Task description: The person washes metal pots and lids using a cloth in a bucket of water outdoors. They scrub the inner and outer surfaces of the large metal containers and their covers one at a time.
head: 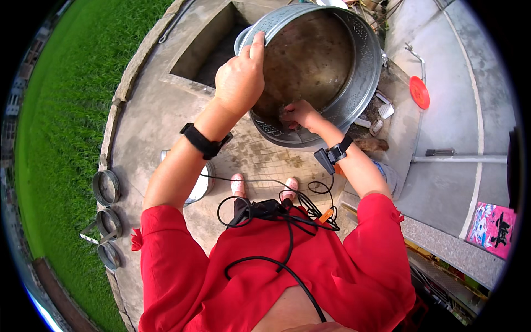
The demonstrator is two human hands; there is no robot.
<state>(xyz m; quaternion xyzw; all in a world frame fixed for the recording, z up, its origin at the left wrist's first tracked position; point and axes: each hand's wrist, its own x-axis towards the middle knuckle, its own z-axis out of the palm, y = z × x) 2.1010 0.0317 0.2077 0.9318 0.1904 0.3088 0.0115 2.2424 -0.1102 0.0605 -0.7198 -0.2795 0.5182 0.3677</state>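
Observation:
A large round metal steamer tier (361,97) with perforated walls is tilted before me, its brown-stained inside (309,58) facing up towards me. My left hand (242,79) grips the left part of its rim, with the forefinger stretched along the metal. Inside the tier, near its lower wall, my right hand (300,115) has its fingers bent against the stained surface. The fingertips are blurred, and whether they hold something cannot be told. Black straps with small devices sit on both wrists.
A concrete trough (199,54) lies at upper left. Scrubbing brushes (376,126) rest to the right of the tier, below a red plastic dish (419,92) by a pipe. A white bucket (201,184) stands near my feet. Black cables (307,203) loop across my lap. Metal rings (105,188) line the ledge.

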